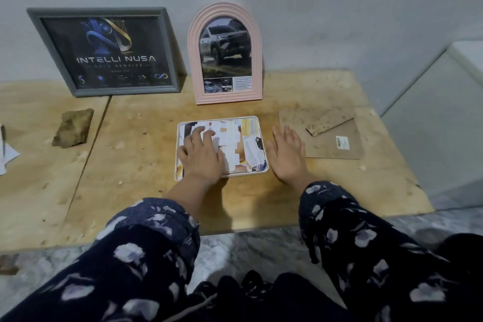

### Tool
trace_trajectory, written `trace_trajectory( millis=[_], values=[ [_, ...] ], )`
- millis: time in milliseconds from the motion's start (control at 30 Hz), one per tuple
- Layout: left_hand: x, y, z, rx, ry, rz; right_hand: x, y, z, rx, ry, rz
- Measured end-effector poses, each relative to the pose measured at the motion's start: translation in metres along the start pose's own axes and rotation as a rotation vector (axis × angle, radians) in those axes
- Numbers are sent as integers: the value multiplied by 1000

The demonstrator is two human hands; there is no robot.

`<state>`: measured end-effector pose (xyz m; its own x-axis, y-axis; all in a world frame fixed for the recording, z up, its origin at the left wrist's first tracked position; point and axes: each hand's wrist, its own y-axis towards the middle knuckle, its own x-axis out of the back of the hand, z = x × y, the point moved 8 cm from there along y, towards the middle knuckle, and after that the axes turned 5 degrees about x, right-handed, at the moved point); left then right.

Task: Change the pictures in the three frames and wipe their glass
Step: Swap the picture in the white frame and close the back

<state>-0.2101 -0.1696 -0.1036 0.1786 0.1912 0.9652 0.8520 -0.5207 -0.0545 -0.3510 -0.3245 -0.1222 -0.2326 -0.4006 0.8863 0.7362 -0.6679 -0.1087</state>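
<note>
A white frame (pixel 264 149) lies flat in the middle of the plywood board, back side up, with a printed picture sheet (pixel 243 138) lying in it. My left hand (pixel 201 154) presses flat on the sheet's left half. My right hand (pixel 287 154) hovers or rests open just right of the frame, fingers spread. A grey frame (pixel 34 21) with a dark poster leans on the wall at the back left. Beside it stands a pink arched frame (pixel 193 42) holding a car picture. The brown backing board (pixel 324 144) lies to the right.
A brownish cloth (pixel 74 127) lies on the left of the plywood (pixel 130 165). Papers (pixel 6 154) show at the far left edge. A small wood strip (pixel 329 121) sits on the backing board. The wall is close behind; a white ledge (pixel 444 112) rises at the right.
</note>
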Motion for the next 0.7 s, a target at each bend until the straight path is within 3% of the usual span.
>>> trace_trajectory(
  millis=[300,500,700],
  values=[
    [-34,-5,-154,-355,-366,236,75,-26,-132,-430,122,-249],
    [-73,1,-182,-67,-490,436,77,-29,-173,-591,229,-242],
    [-81,14,-168,259,-660,463,81,-30,-189,-676,396,-342]
  ],
)
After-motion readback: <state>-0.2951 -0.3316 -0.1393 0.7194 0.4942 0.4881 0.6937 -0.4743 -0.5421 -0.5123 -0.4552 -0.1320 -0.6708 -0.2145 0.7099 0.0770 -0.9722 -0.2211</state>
